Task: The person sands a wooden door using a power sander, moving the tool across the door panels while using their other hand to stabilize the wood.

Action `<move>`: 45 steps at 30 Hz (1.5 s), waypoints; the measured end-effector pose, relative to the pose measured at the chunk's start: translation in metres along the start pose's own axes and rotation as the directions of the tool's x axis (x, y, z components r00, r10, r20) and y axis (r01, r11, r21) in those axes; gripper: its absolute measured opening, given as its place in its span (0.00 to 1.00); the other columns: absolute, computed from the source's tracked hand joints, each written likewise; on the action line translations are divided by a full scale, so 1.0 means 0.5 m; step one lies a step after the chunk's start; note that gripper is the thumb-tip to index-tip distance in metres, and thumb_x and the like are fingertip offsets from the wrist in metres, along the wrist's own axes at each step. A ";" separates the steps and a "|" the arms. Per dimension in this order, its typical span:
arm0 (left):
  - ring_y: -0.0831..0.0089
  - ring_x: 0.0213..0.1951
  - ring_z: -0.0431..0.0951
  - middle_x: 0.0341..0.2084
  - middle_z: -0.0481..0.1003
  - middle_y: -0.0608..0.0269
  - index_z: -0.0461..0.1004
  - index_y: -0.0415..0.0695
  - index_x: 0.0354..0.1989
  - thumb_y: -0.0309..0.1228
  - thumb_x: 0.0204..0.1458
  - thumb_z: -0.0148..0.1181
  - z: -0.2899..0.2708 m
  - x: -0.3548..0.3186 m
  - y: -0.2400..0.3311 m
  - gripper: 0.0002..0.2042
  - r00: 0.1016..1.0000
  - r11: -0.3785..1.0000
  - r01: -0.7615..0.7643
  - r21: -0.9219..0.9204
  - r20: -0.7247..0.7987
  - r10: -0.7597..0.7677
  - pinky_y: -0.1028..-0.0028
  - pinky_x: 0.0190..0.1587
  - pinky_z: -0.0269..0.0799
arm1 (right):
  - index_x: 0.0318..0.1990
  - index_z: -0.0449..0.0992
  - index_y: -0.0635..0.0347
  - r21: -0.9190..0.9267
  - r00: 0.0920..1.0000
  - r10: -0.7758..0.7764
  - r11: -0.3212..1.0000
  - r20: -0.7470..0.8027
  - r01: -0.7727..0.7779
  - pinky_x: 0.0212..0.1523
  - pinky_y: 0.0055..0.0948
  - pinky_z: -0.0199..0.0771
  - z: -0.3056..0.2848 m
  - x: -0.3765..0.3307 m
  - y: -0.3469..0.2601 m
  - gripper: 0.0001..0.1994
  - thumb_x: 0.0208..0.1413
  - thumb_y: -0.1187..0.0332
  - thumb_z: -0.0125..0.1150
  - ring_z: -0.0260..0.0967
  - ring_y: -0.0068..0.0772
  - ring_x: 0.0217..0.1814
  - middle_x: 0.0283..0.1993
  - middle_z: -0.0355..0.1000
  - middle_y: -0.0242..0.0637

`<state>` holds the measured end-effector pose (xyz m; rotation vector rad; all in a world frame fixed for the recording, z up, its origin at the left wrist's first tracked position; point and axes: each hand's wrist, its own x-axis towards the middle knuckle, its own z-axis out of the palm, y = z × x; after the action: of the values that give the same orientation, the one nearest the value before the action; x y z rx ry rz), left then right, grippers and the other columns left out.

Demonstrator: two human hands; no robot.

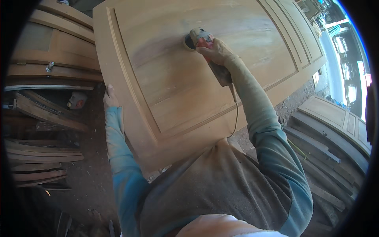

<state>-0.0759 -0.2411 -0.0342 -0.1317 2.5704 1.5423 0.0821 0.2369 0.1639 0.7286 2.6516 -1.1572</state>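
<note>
A large panelled wooden door (173,87) lies flat in front of me, its broad panel streaked with paler and greyish patches. My right hand (217,51) is wrapped round a red and grey angle grinder (203,38) whose round disc (190,42) rests at the panel's upper middle. The power cord (237,118) runs from the tool's rear end back toward my body. At the door's left edge my left hand (111,96) grips the frame, its fingers partly hidden by the edge.
Stacked wooden doors and panels (71,51) stand on the left, one with a metal knob (50,66). Curved boards (47,154) lie below them beside a whitish container (77,100). Planks (327,158) and a smaller panelled door (339,118) are piled at the right on the dusty floor.
</note>
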 end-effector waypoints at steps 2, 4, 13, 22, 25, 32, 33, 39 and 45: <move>0.46 0.64 0.73 0.65 0.70 0.41 0.65 0.34 0.70 0.54 0.68 0.51 0.029 -0.046 0.084 0.35 0.980 0.941 -0.088 0.327 -0.142 0.141 0.58 0.64 0.69 | 0.43 0.83 0.66 -0.007 0.982 0.088 0.996 -0.166 -0.091 0.51 0.37 0.77 -0.067 0.039 0.156 0.31 0.48 0.41 0.70 0.81 0.38 0.47 0.40 0.82 0.46; 0.43 0.68 0.67 0.70 0.64 0.40 0.59 0.36 0.74 0.52 0.67 0.54 0.049 -0.093 0.161 0.36 0.918 0.789 -0.201 0.581 -0.169 0.359 0.53 0.68 0.65 | 0.43 0.83 0.66 0.062 0.965 0.059 0.997 -0.255 -0.045 0.49 0.38 0.77 -0.143 0.047 0.241 0.32 0.48 0.41 0.71 0.81 0.36 0.46 0.39 0.82 0.44; 0.45 0.79 0.45 0.78 0.48 0.39 0.51 0.34 0.77 0.55 0.65 0.53 0.372 -0.177 0.296 0.42 0.810 0.468 -0.522 0.713 0.244 0.533 0.49 0.79 0.40 | 0.48 0.84 0.62 0.097 0.874 0.368 0.930 -0.319 -0.356 0.46 0.38 0.77 -0.496 0.104 0.579 0.36 0.46 0.36 0.70 0.80 0.37 0.45 0.41 0.81 0.42; 0.47 0.80 0.42 0.80 0.45 0.43 0.48 0.35 0.79 0.57 0.64 0.53 0.693 -0.266 0.465 0.45 0.757 0.515 -0.641 0.569 0.361 0.544 0.52 0.80 0.35 | 0.53 0.83 0.64 0.039 0.931 0.226 0.974 -0.285 -0.224 0.48 0.39 0.78 -0.535 0.149 0.653 0.38 0.48 0.37 0.72 0.81 0.39 0.46 0.44 0.82 0.44; 0.49 0.80 0.43 0.80 0.45 0.45 0.47 0.36 0.79 0.56 0.65 0.52 0.752 -0.295 0.490 0.44 0.733 0.530 -0.675 0.513 0.389 0.558 0.54 0.81 0.36 | 0.54 0.83 0.63 0.047 0.954 0.185 0.983 -0.235 -0.179 0.49 0.38 0.78 -0.495 0.147 0.582 0.36 0.49 0.39 0.72 0.81 0.38 0.47 0.44 0.82 0.43; 0.52 0.79 0.49 0.77 0.54 0.49 0.54 0.38 0.77 0.55 0.65 0.52 0.633 -0.245 0.435 0.41 0.760 0.542 -0.632 0.553 0.308 0.572 0.54 0.80 0.41 | 0.51 0.84 0.65 0.063 0.992 0.001 0.998 -0.124 0.007 0.48 0.37 0.77 -0.358 0.139 0.392 0.33 0.49 0.42 0.73 0.80 0.34 0.45 0.43 0.83 0.41; 0.53 0.79 0.48 0.78 0.53 0.51 0.55 0.39 0.77 0.58 0.66 0.49 0.598 -0.231 0.415 0.40 0.779 0.541 -0.605 0.584 0.291 0.555 0.55 0.80 0.39 | 0.52 0.84 0.63 0.032 0.996 -0.032 0.999 -0.085 0.035 0.48 0.35 0.77 -0.326 0.132 0.348 0.32 0.51 0.43 0.73 0.79 0.32 0.45 0.43 0.82 0.38; 0.55 0.80 0.46 0.78 0.54 0.54 0.59 0.44 0.76 0.63 0.66 0.43 0.349 -0.171 0.289 0.40 0.873 0.458 -0.370 0.808 0.133 0.470 0.53 0.80 0.34 | 0.50 0.83 0.62 -0.142 0.994 -0.075 0.986 0.083 0.087 0.48 0.37 0.78 -0.195 0.153 0.164 0.32 0.49 0.43 0.74 0.81 0.36 0.44 0.41 0.82 0.41; 0.43 0.75 0.57 0.73 0.62 0.45 0.53 0.52 0.79 0.69 0.61 0.46 0.102 -0.175 0.205 0.45 0.918 0.500 0.161 0.851 -0.315 0.240 0.47 0.74 0.52 | 0.52 0.84 0.56 -0.185 0.981 -0.131 0.970 0.146 0.157 0.51 0.41 0.79 -0.165 0.174 0.118 0.30 0.48 0.45 0.74 0.83 0.40 0.46 0.43 0.83 0.45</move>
<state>-0.0010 -0.1477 0.0458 -0.2848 3.3348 -0.0064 0.0398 0.3633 0.1540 0.4150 2.6914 -0.9211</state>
